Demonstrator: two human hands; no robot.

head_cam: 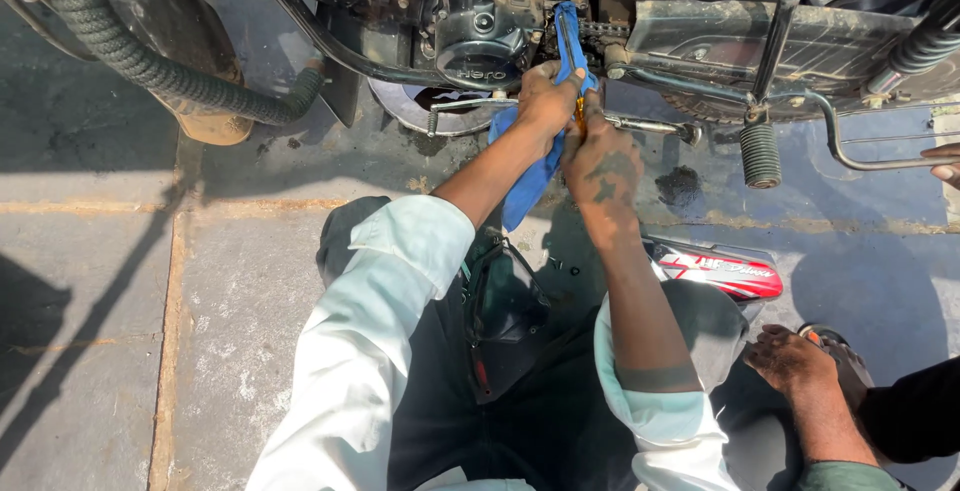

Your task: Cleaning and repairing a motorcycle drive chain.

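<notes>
My left hand (547, 101) grips a blue cloth (528, 176) that runs up over the motorcycle's drive chain (598, 29) beside the black engine cover (478, 46). My right hand (604, 163), smeared with grease, closes on a small orange-handled tool (579, 114) just below the chain, pressed against the left hand. Both sleeves are pale and rolled up. The cloth's lower end hangs down between my forearms.
A footpeg bar (655, 127) and a coiled spring (760, 154) stick out to the right of my hands. A red side panel (722, 273) lies on the stone floor. Another person's foot (792, 361) rests at lower right. A ribbed tyre (130, 51) curves at upper left.
</notes>
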